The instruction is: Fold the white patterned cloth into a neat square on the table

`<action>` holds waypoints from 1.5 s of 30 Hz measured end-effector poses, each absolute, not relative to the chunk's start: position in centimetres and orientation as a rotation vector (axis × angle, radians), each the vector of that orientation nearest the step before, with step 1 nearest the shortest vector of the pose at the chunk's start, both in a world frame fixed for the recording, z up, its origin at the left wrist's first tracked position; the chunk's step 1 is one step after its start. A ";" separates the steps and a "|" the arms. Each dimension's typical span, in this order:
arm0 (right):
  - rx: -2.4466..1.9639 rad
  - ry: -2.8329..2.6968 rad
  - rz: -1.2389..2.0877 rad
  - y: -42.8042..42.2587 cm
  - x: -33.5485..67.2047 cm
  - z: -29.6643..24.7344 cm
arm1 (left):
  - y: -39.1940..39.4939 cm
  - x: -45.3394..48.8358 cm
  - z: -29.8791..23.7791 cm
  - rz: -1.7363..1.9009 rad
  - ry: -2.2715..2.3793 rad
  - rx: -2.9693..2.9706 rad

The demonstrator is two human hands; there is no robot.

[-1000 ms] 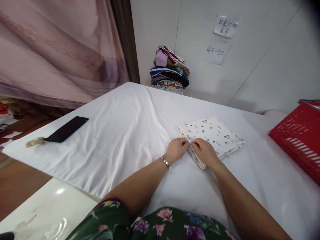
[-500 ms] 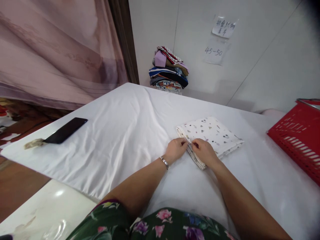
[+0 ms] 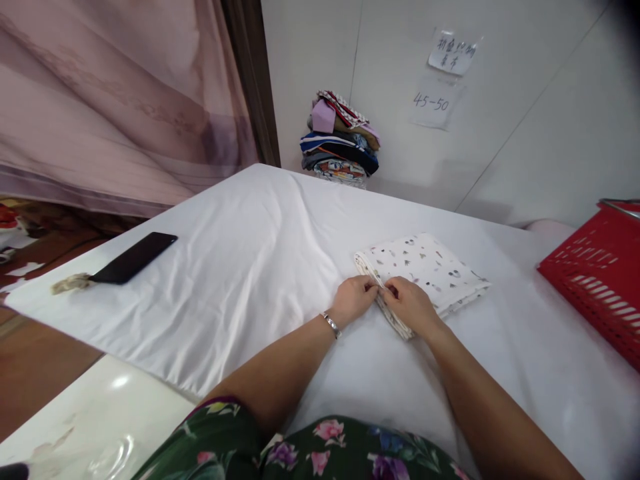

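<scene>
A folded white cloth [image 3: 425, 263] with a small scattered print lies on the white-covered table [image 3: 240, 267], to the right of its middle. Its layered left edge faces me. My left hand [image 3: 354, 297] pinches that edge from the left, a metal bracelet on the wrist. Close beside it, my right hand [image 3: 410, 303] pinches the same edge, its fingertips almost meeting those of my left hand. The fingers of both hands are curled, and the exact bit of fabric between them is partly hidden.
A black phone [image 3: 135, 258] with a tassel lies on the table's left side. At the right edge stands a red plastic basket [image 3: 595, 267]. Stacked folded fabrics [image 3: 340, 143] rise behind the table against the wall, where paper notes [image 3: 433, 103] hang. A pink curtain [image 3: 125, 100] hangs at left.
Both hands stay at the cloth's left edge, with hardly any movement. The whole view has shifted slightly; the cloth keeps its folded shape.
</scene>
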State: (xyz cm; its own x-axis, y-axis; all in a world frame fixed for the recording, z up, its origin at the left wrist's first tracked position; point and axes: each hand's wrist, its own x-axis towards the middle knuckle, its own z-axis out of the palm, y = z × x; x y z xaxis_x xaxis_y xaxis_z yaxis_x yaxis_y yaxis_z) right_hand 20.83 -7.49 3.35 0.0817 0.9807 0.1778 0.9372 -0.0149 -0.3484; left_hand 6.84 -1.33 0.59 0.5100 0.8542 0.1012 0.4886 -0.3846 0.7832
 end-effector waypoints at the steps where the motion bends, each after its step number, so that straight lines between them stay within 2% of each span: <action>1: -2.009 -1.897 0.163 -7.5 20.7 3.4 | -1.4 6.8 0.7 0.664 1.088 2.042; 10: -2.005 -1.897 0.092 -7.3 21.1 3.0 | -1.5 6.8 0.9 0.692 1.085 2.038; 22: -1.924 -1.794 0.181 -7.2 21.6 2.7 | -1.6 6.7 1.1 0.656 1.098 2.021; 39: -2.118 -1.839 0.119 -7.2 20.9 2.9 | -1.3 6.7 0.5 0.721 0.989 1.972; 45: -2.019 -1.789 0.144 -7.1 21.4 2.7 | -1.4 6.8 0.8 0.678 1.105 1.937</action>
